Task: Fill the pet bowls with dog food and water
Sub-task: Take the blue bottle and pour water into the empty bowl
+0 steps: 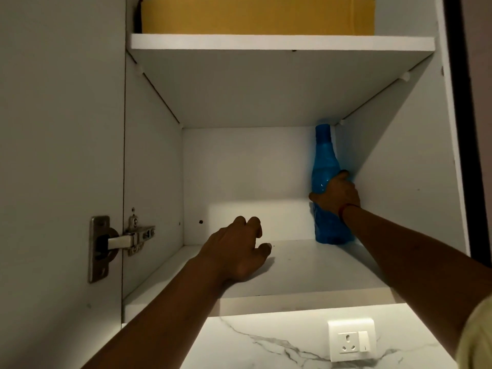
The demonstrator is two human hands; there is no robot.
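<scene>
A white wall cabinet point(266, 89) stands open, seen from below and in front, with its door point(61, 155) swung out to the left on a metal hinge point(125, 239). The cabinet has two levels split by a white shelf point(282, 42). On the upper level a wide yellow-brown cardboard box point(258, 16) fills most of the width; its contents cannot be seen. The lower level holds only one thing: a tall blue plastic bottle point(325, 161), upright in the far right corner, touching or almost touching the right wall. Its cap is on, and whether it holds water cannot be told through the tinted plastic.

Both of the person's arms reach up into the lower level. The right hand point(336, 193) is wrapped around the middle of the bottle, fingers closed on it; a thin red thread circles the wrist. The left hand point(237, 251) rests on the cabinet floor point(306, 267), near the front and left of the bottle, fingers loosely curled and gripping nothing.

Below the cabinet, a white marble-patterned wall point(266, 347) carries a white power socket with a switch point(351, 339) at the near right.
</scene>
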